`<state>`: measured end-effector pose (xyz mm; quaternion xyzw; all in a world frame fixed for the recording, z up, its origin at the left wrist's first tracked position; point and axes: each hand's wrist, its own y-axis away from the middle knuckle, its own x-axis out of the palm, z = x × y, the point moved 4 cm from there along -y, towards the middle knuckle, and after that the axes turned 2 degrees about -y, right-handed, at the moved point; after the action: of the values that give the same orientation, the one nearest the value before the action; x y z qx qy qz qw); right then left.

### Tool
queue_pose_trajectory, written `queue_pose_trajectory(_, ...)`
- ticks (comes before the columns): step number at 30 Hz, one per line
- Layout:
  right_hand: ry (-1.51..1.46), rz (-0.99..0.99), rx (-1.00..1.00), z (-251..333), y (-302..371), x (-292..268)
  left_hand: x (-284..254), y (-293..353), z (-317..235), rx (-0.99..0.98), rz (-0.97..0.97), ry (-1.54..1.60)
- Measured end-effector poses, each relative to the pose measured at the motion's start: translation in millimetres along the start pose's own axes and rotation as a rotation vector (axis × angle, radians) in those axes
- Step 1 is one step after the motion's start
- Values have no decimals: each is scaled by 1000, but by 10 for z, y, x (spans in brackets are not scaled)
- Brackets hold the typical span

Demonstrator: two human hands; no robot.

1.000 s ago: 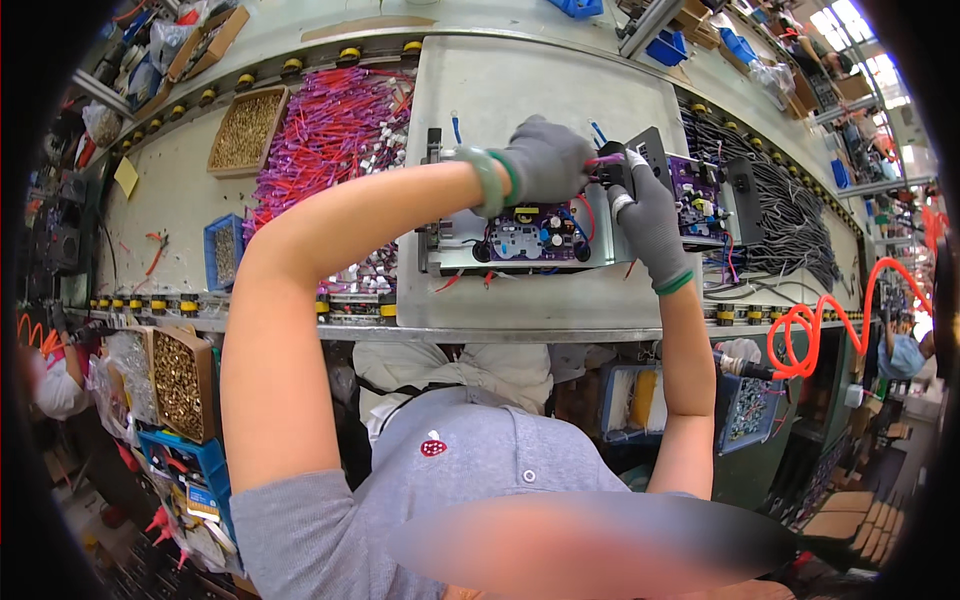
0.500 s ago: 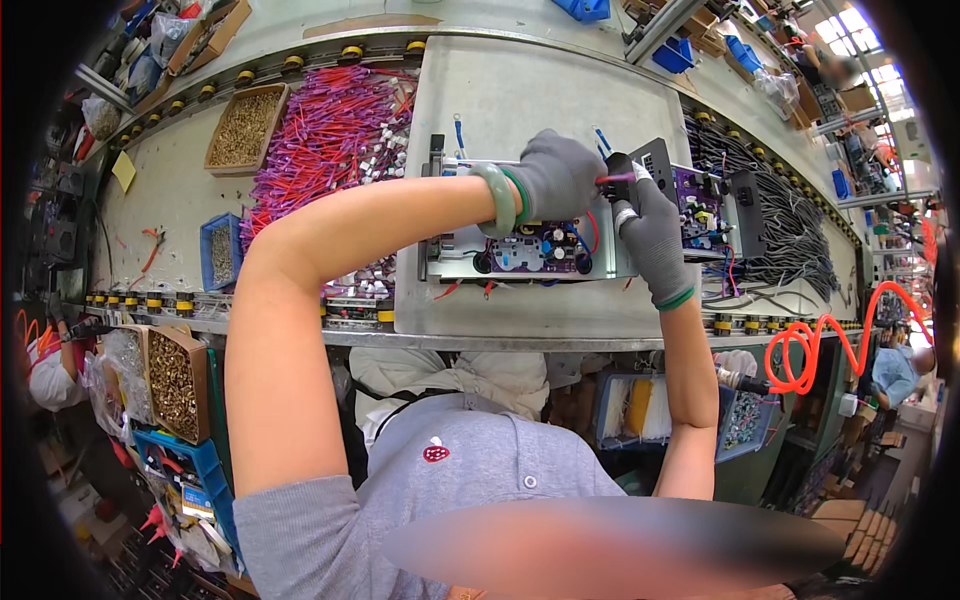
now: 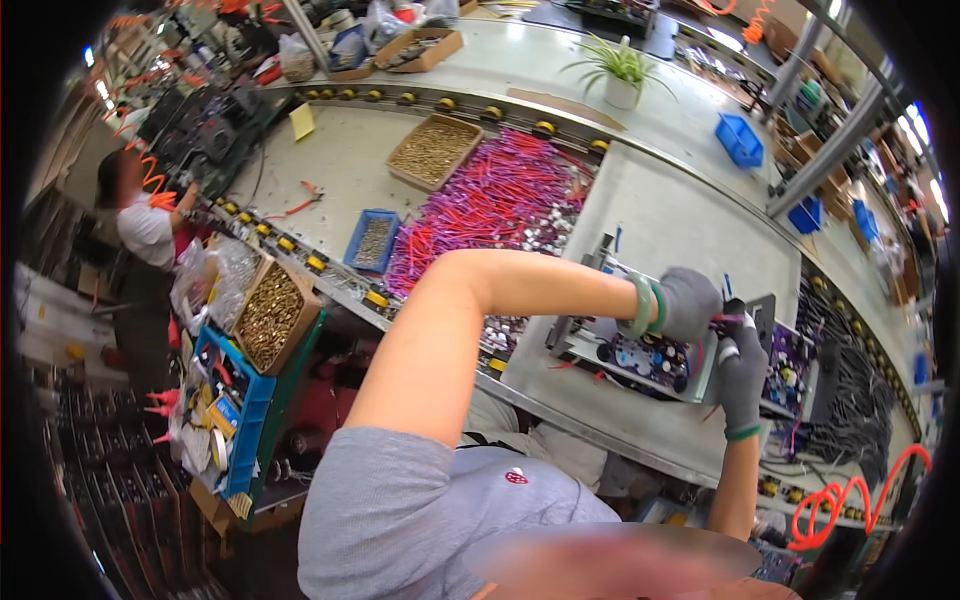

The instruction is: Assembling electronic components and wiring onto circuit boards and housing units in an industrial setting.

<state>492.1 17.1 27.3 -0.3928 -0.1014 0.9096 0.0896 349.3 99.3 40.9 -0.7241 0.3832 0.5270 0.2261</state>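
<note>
My left hand (image 3: 690, 303), in a grey glove with a green cuff and a bracelet at the wrist, is closed on a thin red wire (image 3: 721, 320). Its fingertips meet those of my right hand (image 3: 741, 375), also gloved, which is closed around a small black part (image 3: 734, 306). Exactly how wire and part join is hidden by the fingers. Beneath both hands lies a metal chassis with a purple circuit board (image 3: 648, 360) carrying black round parts and wires. A second purple board (image 3: 787, 362) is right of my right hand.
Red and purple wires (image 3: 490, 205) lie heaped on the left, beside a box of brass pieces (image 3: 435, 152) and a blue bin (image 3: 371, 241). Black cables (image 3: 858, 390) are piled right, near a coiled orange hose (image 3: 835, 510). Pliers (image 3: 305, 198) lie far left. A person (image 3: 147, 225) works beyond.
The view has swung left and tilted, so the bench and hands appear farther right and lower. Both hands stay together over the chassis, still gripping the red wire and black part.
</note>
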Motion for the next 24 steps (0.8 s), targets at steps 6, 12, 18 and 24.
queue_pose_trajectory(6,-114,-32,49,15,-4,6,95,-97,-77,-2,5,1)
queue_pose_trajectory(12,305,-63,-97,189,25,-76,-186,97,-43,75,60,85)
queue_pose_trajectory(18,368,-51,5,218,18,-96,-324,266,108,-21,-39,859)
queue_pose_trajectory(24,374,22,105,190,3,-60,-271,200,52,26,97,500)
